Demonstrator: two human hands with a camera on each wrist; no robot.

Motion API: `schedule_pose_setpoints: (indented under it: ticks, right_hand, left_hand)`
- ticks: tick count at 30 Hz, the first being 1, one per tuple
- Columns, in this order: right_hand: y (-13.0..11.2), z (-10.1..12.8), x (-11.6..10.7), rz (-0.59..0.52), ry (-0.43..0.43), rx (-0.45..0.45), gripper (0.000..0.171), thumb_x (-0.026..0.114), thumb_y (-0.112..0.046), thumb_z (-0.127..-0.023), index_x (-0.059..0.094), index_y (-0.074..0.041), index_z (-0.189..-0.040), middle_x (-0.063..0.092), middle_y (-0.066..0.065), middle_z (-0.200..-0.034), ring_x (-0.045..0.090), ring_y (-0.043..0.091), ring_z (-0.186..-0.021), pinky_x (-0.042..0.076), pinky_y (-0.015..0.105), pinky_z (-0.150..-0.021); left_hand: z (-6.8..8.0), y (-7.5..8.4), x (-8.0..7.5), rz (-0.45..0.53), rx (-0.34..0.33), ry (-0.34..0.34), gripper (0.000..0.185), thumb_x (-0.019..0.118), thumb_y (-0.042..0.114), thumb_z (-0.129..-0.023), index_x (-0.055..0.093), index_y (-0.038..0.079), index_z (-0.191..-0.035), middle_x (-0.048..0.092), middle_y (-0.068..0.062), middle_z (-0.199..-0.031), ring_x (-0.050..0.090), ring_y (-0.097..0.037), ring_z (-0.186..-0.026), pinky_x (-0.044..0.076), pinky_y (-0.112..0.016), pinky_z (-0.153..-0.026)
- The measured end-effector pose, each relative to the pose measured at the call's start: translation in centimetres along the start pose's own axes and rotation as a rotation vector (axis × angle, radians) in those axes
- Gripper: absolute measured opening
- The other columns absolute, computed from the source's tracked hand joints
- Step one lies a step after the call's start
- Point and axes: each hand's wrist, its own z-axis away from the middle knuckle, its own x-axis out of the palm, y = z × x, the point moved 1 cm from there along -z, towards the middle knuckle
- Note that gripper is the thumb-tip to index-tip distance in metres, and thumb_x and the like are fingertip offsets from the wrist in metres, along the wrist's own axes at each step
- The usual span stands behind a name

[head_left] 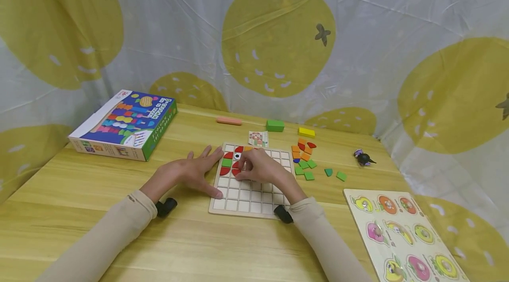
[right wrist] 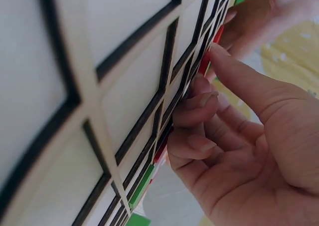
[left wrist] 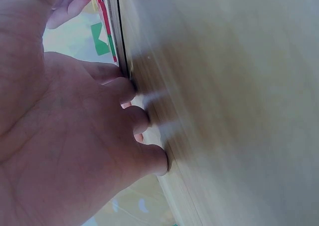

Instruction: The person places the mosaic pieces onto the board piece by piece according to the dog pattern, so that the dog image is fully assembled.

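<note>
A wooden grid board lies on the table, with several red pieces and a white eye tile set in its upper left cells. My right hand rests on the board with its fingers curled, the tips pinching a red piece against a cell. In the right wrist view this hand fills the lower right beside the board's grid. My left hand lies flat with fingers spread on the table beside the board's left edge, thumb touching that edge. The left wrist view shows its palm up close.
A colourful game box stands at the back left. Loose orange, red and green pieces lie right of the board, with a pattern card, green block, yellow block, pink bar, a small purple toy and a fruit puzzle.
</note>
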Motion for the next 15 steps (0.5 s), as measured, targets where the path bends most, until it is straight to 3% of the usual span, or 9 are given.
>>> schedule_pose_setpoints:
  ticks: [15]
  right_hand:
    - [0.18, 0.01, 0.33, 0.027, -0.002, 0.012, 0.017, 0.087, -0.018, -0.094, 0.074, -0.007, -0.097, 0.066, 0.000, -0.079, 0.055, 0.012, -0.068, 0.045, 0.021, -0.061]
  left_hand:
    - [0.05, 0.11, 0.05, 0.000, 0.003, 0.002, 0.130, 0.085, 0.063, -0.085, 0.010, 0.006, -0.174, 0.004, -0.021, -0.180, -0.007, -0.047, -0.165, -0.003, -0.076, -0.126]
